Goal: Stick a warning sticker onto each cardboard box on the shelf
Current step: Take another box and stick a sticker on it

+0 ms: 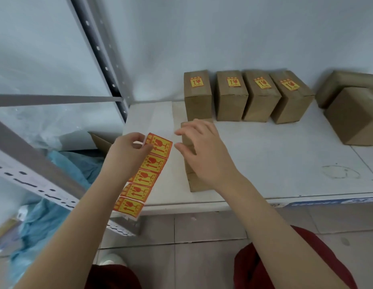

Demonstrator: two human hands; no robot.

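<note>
Hands first: my left hand [129,151] pinched the top of the sticker strip [144,176] between thumb and fingers. My right hand [202,153] was open, fingers loosely spread and holding nothing, over the plain box [194,183]. From my end I could not tell whether it rested on the box.

The shelf [285,155] gave wide bare room to the right of that box, out to two bigger boxes [352,117] at the far right, which showed no sticker. On the left a steel post [102,57] closed things in, close to my left hand. Four labelled boxes [231,101] lined the back wall, near the plain box.

The plain box sat near the shelf's front lip, so I judged that a hard press while labelling could nudge it towards the floor [202,236].

The strip hung down past that lip, free to swing. It might catch the edge and tear.

The top sticker [159,146] worried me most. Peeled carelessly, it could fold onto itself or land crooked.
</note>
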